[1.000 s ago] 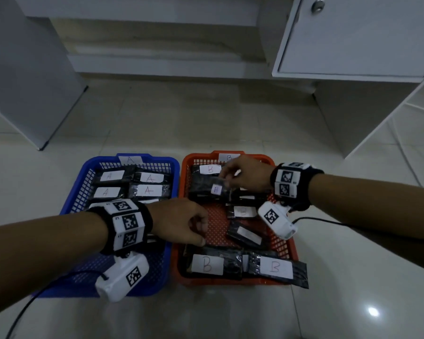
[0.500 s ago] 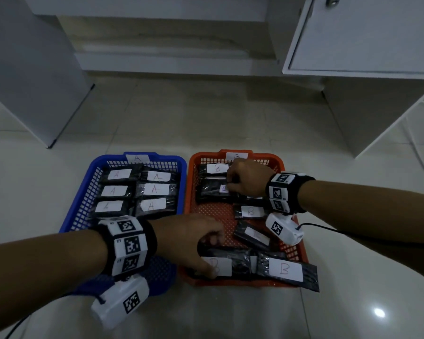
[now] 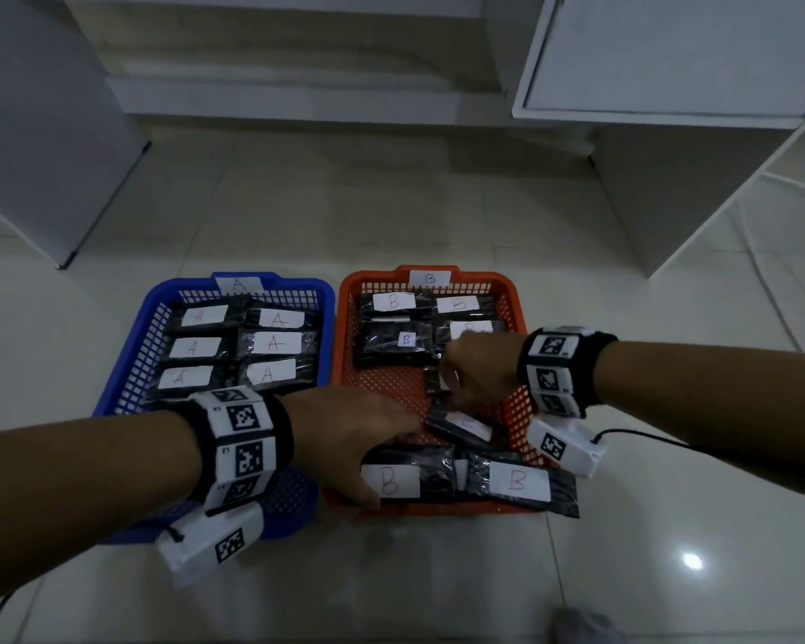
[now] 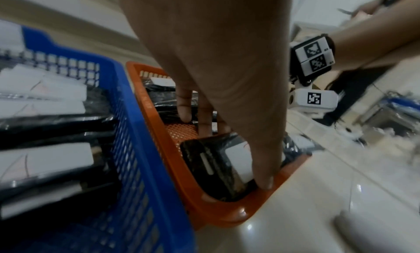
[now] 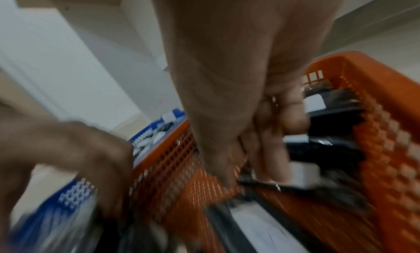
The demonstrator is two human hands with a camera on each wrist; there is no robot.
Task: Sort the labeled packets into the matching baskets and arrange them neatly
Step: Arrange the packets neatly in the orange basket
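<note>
An orange basket [image 3: 391, 388] labelled B stands right of a blue basket [image 3: 126, 369] labelled A. Both hold black packets with white labels; the A packets [image 3: 275, 342] lie in tidy rows. My left hand [image 3: 386, 462] holds the near-left B packet [image 3: 431, 476], thumb on its near edge [image 4: 265, 181] and fingers [image 4: 204, 124] over its far edge. My right hand [image 3: 451, 388] pinches another black packet [image 3: 433, 385] at the basket's middle right, its label [image 5: 302, 174] under the curled fingers. A tilted packet [image 3: 461, 427] lies between the hands.
A further B packet [image 3: 519, 483] overhangs the orange basket's near right rim. A white cabinet [image 3: 670, 62] stands at the back right and a grey panel [image 3: 43, 132] at the left. A cable [image 3: 772, 281] runs over the tiled floor on the right.
My left hand has come down onto the near-left B packet. My right hand has left the far packets and drawn back to the basket's middle, where it took hold of a packet.
</note>
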